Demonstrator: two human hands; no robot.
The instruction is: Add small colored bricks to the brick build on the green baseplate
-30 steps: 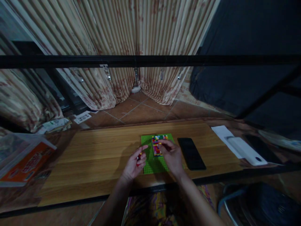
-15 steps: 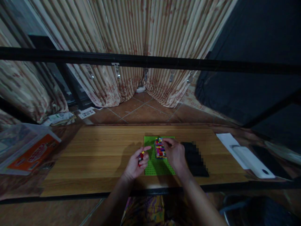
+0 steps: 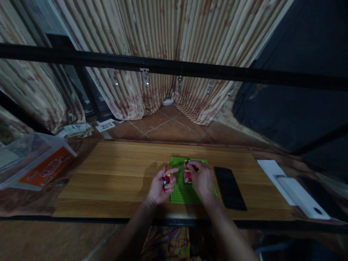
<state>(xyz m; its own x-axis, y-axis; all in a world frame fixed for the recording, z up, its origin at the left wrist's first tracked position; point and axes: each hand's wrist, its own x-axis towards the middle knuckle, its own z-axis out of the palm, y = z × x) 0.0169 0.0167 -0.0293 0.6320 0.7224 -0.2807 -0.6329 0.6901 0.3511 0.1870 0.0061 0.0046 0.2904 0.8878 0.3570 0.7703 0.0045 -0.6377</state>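
Observation:
Several small toy bricks (image 3: 166,181), red, yellow and white among them, lie in the palm of my left hand (image 3: 161,186), its fingers curled around them and the index finger stretched out. That hand is just left of a green studded baseplate (image 3: 178,194). On the plate sits a block of many-coloured bricks (image 3: 187,174), partly covered by my right hand (image 3: 201,177). The right fingertips are pinched together at the block's upper right side; whatever is between them is too small to make out.
A black phone (image 3: 230,188) lies right of the plate on the wooden table (image 3: 114,177). Farther right are a white sheet (image 3: 272,174) and a white device (image 3: 303,199). At the left stands a clear plastic box (image 3: 40,163) with an orange label. A black bar (image 3: 163,68) crosses beyond the table.
The view has shifted and tilted slightly. My left hand's fingers have opened a little, showing more of the bricks. My right hand stays pinched at the brick block.

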